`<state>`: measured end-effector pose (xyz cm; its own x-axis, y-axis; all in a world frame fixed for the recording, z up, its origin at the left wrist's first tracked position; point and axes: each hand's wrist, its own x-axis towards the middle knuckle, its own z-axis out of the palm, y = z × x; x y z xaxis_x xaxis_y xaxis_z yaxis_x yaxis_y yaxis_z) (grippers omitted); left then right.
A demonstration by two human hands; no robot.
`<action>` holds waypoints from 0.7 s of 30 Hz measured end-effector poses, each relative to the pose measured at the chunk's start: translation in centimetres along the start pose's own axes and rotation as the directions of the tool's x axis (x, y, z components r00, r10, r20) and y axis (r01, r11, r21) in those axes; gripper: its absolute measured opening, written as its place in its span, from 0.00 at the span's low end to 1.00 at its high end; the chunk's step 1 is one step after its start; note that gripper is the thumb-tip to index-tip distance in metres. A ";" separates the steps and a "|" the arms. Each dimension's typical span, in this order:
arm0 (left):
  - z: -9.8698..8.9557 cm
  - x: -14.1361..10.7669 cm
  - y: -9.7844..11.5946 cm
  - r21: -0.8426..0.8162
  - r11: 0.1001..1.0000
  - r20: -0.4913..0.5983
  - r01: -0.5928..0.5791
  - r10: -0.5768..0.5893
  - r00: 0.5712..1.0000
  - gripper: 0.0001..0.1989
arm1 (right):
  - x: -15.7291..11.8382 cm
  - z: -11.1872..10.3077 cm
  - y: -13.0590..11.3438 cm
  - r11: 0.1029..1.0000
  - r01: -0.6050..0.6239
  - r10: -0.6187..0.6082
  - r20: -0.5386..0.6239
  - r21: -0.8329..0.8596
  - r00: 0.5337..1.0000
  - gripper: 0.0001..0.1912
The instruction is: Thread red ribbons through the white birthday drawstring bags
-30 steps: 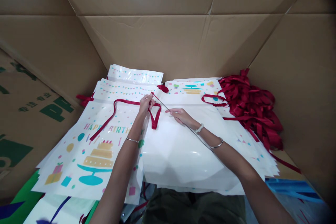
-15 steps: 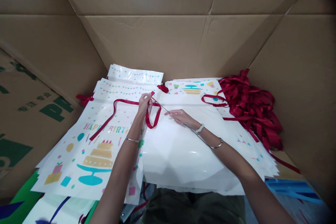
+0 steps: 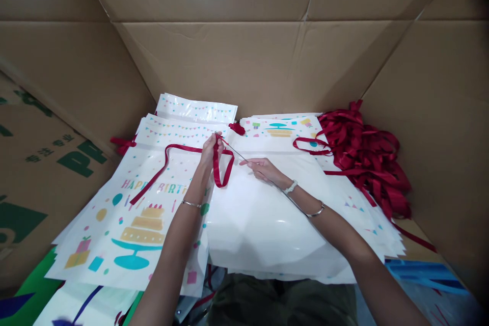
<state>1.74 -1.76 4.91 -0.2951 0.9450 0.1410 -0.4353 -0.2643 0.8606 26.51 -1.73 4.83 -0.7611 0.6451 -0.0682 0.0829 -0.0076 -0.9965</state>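
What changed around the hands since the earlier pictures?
The short end of the red ribbon, which poked up past the left hand, no longer does; its loop has gone from pointed to rounded. The right hand still holds the thin rod; printed bags and ribbon heap stayed put.

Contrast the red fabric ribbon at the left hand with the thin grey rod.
The red fabric ribbon is wide and looped; the thin grey rod is narrow and nearly straight. The left hand pinches the ribbon; the right hand holds the rod. Both reach the left hand.
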 end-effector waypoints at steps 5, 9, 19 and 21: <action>1.6 -0.4 -0.6 -0.153 0.988 -0.038 0.018 -0.024 0.999 0.16 | 0.1 -0.1 0.4 0.997 0.043 -0.042 -0.008 0.063 0.999 0.32; 2.9 -0.6 -1.8 -0.336 0.941 -0.163 0.049 -0.109 0.981 0.11 | 0.3 0.4 0.3 0.998 0.045 -0.043 -0.052 0.037 0.998 0.35; 5.2 -1.8 -0.2 -0.669 0.742 -0.189 0.023 -0.200 0.961 0.10 | 1.3 1.7 1.3 0.993 0.066 -0.062 -0.050 0.094 0.997 0.40; 5.5 -2.1 0.0 -0.694 0.719 -0.188 0.031 -0.223 0.957 0.10 | 1.4 1.9 1.3 0.993 0.066 -0.062 -0.048 0.093 0.997 0.42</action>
<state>7.01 -2.67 7.31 -0.3451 0.9267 -0.1486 -0.9126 -0.2944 0.2838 24.30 -2.32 3.33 -0.7328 0.6804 -0.0042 -0.0279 -0.0362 -0.9990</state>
